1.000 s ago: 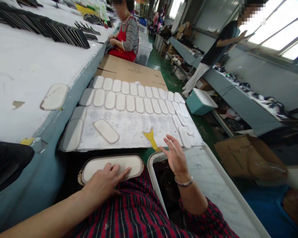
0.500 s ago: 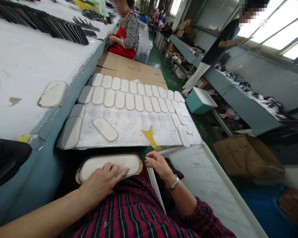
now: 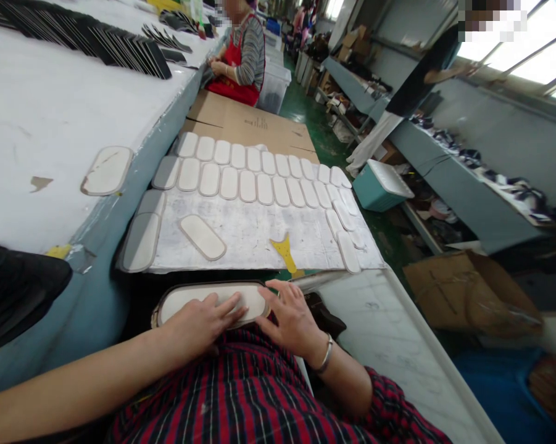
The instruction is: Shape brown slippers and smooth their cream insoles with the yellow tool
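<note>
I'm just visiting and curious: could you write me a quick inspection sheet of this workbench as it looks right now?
Surface: white paper-covered board beside a long white-topped bench.
Job's things: large white oval pad with a brown rim lying on the lap; rows of small white oval pads on the board; one loose oval pad.
Clutter: yellow scraper; stacked black sheets; flat brown cardboard; another pad on the bench.
Hands: left hand flat on the large pad; right hand touching its right end.
Cables: nothing seen.
Surroundings: seated person in a red apron; standing person; teal bin.
</note>
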{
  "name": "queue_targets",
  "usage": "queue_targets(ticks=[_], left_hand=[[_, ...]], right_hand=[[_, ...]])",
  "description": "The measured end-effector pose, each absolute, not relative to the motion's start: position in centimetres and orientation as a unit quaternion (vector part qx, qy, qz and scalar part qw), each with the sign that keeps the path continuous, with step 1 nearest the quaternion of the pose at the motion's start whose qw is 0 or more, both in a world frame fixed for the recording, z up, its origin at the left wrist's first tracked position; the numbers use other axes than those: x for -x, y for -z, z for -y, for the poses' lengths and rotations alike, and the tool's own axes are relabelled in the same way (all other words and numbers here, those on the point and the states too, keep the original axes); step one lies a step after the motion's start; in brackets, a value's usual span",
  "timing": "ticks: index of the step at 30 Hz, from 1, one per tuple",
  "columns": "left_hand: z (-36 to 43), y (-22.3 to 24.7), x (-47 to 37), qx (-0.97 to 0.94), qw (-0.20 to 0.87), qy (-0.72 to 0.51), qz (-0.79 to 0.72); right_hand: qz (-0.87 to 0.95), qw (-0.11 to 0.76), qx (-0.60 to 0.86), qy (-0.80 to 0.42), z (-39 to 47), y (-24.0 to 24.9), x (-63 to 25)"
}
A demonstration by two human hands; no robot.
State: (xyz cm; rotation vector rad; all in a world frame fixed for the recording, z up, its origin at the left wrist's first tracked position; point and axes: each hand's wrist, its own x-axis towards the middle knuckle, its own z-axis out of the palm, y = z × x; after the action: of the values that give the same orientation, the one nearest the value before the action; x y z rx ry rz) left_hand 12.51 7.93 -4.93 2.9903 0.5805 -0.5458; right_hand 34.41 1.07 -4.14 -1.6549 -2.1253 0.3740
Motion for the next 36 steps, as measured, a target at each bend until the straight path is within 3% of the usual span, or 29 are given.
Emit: queue_targets(ticks=[3, 6, 12, 15, 21, 28, 36], left_hand=[[-8.0, 4.7, -12.3, -0.965, 0.037, 0.177, -0.191], [-8.0, 4.4, -12.4, -0.963, 0.042, 0.179, -0.195], [-8.1, 4.0, -12.4, -0.964, 0.039, 0.177, -0.196], [-8.1, 4.3, -12.2, -0.966, 0.039, 0.170, -0.191], [-7.8, 4.5, -12.1, -0.966, 0.046, 0.155, -0.200], [-7.3, 4.1, -12.3, -0.965, 0.052, 0.153, -0.208], [-7.2, 4.1, -12.3, -0.954, 0.061, 0.150, -0.254]], right_hand=[[0.855, 0.136, 0.495, -0.078, -0.1, 3.8, -33.3], [0.868, 0.103, 0.482, -0.058, 1.0, 4.8, -32.6], [0.867, 0.145, 0.474, -0.048, 2.4, 6.3, -32.0], [0.824, 0.213, 0.513, -0.114, 2.6, 5.9, -32.5], [0.548, 0.384, 0.687, -0.284, 1.0, 6.6, -35.3], [0.253, 0.447, 0.618, -0.596, -1.4, 11.2, -36.3], [0.203, 0.456, 0.528, -0.687, -1.5, 11.6, -35.4]])
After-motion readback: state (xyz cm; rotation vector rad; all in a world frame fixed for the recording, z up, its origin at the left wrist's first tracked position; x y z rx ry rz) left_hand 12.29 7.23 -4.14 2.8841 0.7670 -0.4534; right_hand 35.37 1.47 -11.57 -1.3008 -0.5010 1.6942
